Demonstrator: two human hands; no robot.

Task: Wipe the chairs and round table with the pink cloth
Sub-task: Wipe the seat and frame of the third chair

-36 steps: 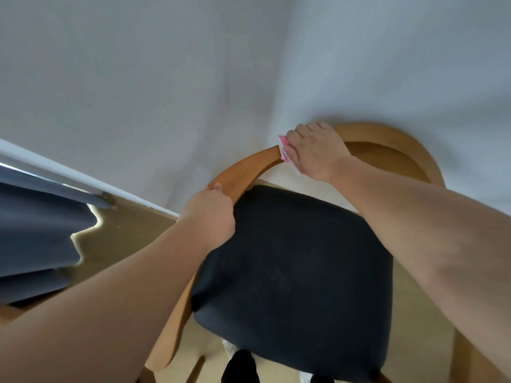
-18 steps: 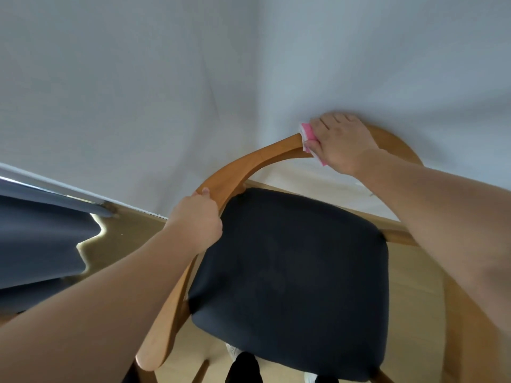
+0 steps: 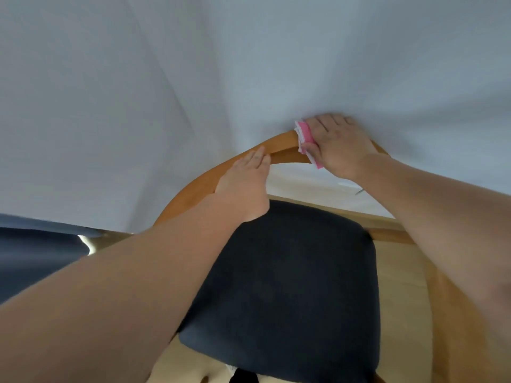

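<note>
The cloth [image 3: 306, 139] is pressed by the right hand [image 3: 338, 146] against the top of the curved wooden back rail [image 3: 282, 150] of the chair [image 3: 188, 189], close to the white wall [image 3: 193, 78]; the fingers are clamped over it. The left hand [image 3: 244, 186] is laid flat on the rail just beside, fingers straight and together, gripping nothing. The dark seat [image 3: 290, 286] is seen below both arms.

No text, label, brand, number or sign can be read anywhere in this view
</note>
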